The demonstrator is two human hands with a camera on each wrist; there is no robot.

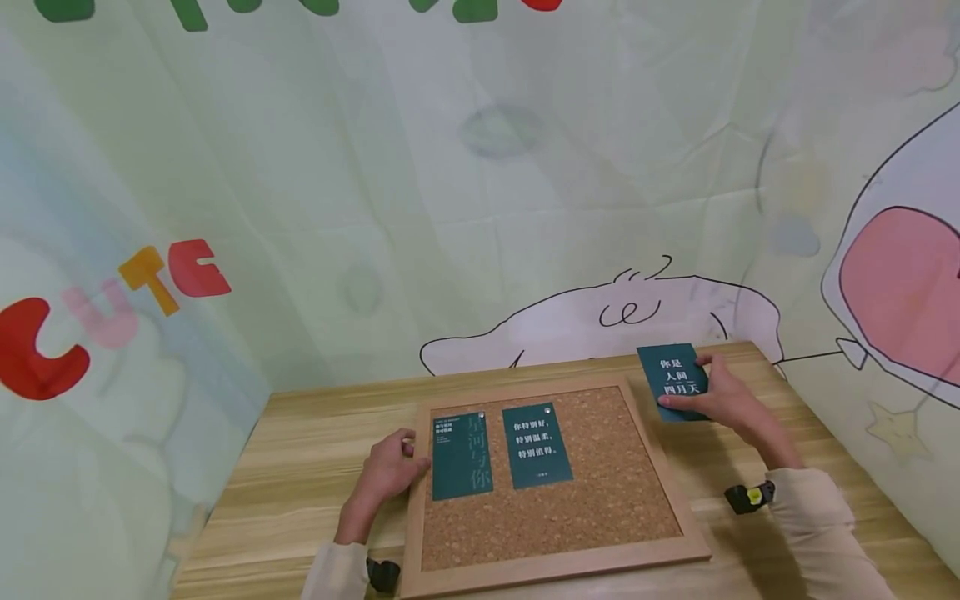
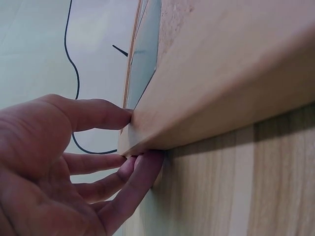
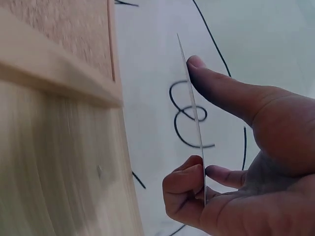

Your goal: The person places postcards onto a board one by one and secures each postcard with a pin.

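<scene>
A wood-framed cork board (image 1: 600,500) lies on the table. Two dark green cards with white Chinese characters are on it: a left card (image 1: 462,458) and a second card (image 1: 537,446), each with a small pin near its top right corner. My left hand (image 1: 390,467) grips the board's left edge, thumb on the frame (image 2: 147,123) and fingers against its side and underside. Off the board's upper right corner, my right hand (image 1: 727,396) holds a third green card (image 1: 666,367) by its right side. In the right wrist view this card (image 3: 197,118) appears edge-on between thumb and fingers.
The wooden table (image 1: 300,500) extends around the board. Behind it hangs a pale curtain (image 1: 337,208) with cartoon prints and letters. A tiny clear object (image 3: 100,171), too small to identify, lies on the table in the right wrist view.
</scene>
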